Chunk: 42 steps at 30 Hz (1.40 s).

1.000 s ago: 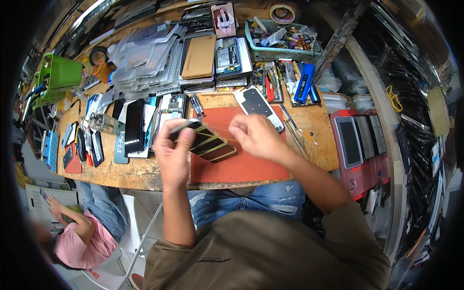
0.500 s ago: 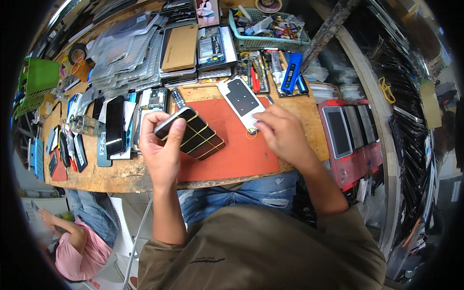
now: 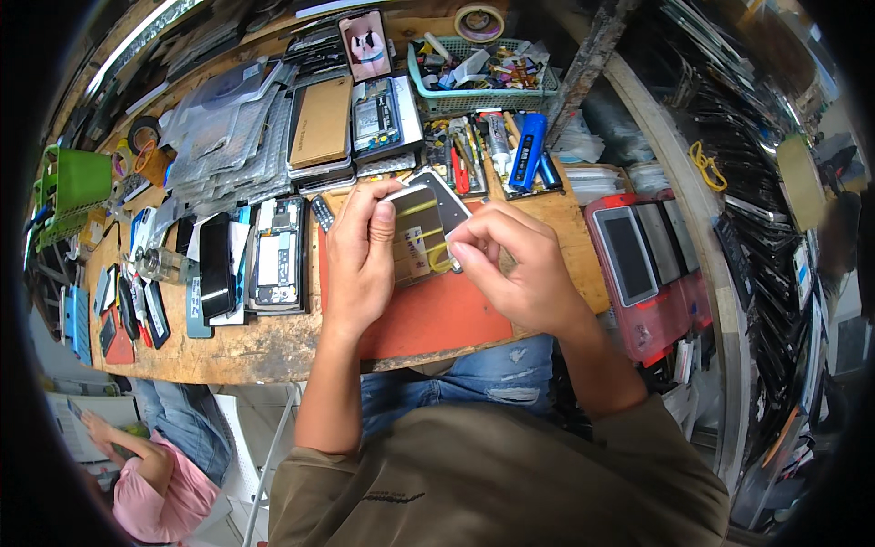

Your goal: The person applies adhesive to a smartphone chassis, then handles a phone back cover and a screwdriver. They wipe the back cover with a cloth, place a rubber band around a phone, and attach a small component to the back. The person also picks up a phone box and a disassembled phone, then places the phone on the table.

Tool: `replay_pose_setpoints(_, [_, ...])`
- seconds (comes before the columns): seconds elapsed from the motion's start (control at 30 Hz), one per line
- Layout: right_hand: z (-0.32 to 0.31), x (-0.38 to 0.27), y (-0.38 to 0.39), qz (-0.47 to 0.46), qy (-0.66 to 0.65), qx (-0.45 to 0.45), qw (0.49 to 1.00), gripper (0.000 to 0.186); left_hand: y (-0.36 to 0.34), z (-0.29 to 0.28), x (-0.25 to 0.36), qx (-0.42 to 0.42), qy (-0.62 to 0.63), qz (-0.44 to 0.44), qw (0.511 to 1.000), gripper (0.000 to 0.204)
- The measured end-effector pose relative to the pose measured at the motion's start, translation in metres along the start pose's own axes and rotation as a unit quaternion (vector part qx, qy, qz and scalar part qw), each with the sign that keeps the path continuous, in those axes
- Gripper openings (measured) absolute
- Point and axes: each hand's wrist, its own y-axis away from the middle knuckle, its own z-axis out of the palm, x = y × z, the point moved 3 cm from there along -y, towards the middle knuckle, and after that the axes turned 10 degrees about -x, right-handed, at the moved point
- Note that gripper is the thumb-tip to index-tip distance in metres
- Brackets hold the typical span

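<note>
The left hand (image 3: 358, 260) holds a flat phone part (image 3: 419, 239) up over the red mat (image 3: 428, 314) on the wooden desk (image 3: 246, 342). The part is thin and shiny, with yellow strips across it. The left grip is closed on its left edge, with the thumb on one side and the fingers curled behind it.

The right hand (image 3: 515, 273) pinches the right side of the same part. Its fingertips (image 3: 460, 242) are pressed together on something very small there, maybe the end of a yellow strip. It is too small to tell for sure.

This part looks light, stiff and thin. It is probably easy to crack if it gets bent or dropped. The shiny face looks slippery, and fingers could leave marks on it. The best place to hold it seems to be by the long edges, just as the left hand does, not on the flat middle. The yellow strips look soft and thin, so they likely need a gentle pinch and a slow pull.

Just behind the hands lies another phone (image 3: 451, 205) on the desk. To the left sits an open phone (image 3: 278, 251) with its insides showing. A green basket (image 3: 483, 91) of small tools stands at the back of the desk.
</note>
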Motion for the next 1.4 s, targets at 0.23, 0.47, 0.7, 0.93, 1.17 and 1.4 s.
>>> replay_pose_setpoints(0.23, [0.004,0.014,-0.028,-0.068,-0.084,0.024,0.994,0.008,0.002,0.011,0.015,-0.027,-0.018,-0.009,0.999,0.018])
replay_pose_setpoints(0.47, [0.037,0.063,-0.016,0.207,-0.029,-0.093,0.973,0.013,0.034,-0.019,-0.015,0.034,0.157,-0.028,0.987,0.017])
replay_pose_setpoints(0.7, [0.08,0.053,0.047,0.081,0.202,0.019,0.976,0.006,0.058,-0.049,-0.063,0.127,0.329,-0.085,0.932,0.02])
replay_pose_setpoints(0.93, [0.027,0.053,0.053,0.121,0.168,0.072,0.976,0.006,0.056,-0.052,-0.026,0.129,0.261,-0.054,0.955,0.021])
replay_pose_setpoints(1.17, [-0.042,0.086,0.007,0.135,0.181,0.083,0.971,0.008,0.056,-0.032,0.017,-0.005,0.017,-0.027,0.999,0.016])
replay_pose_setpoints(1.4, [-0.056,0.137,-0.086,0.116,0.289,0.039,0.95,0.014,0.078,-0.025,0.023,0.009,0.019,-0.003,1.0,0.016])
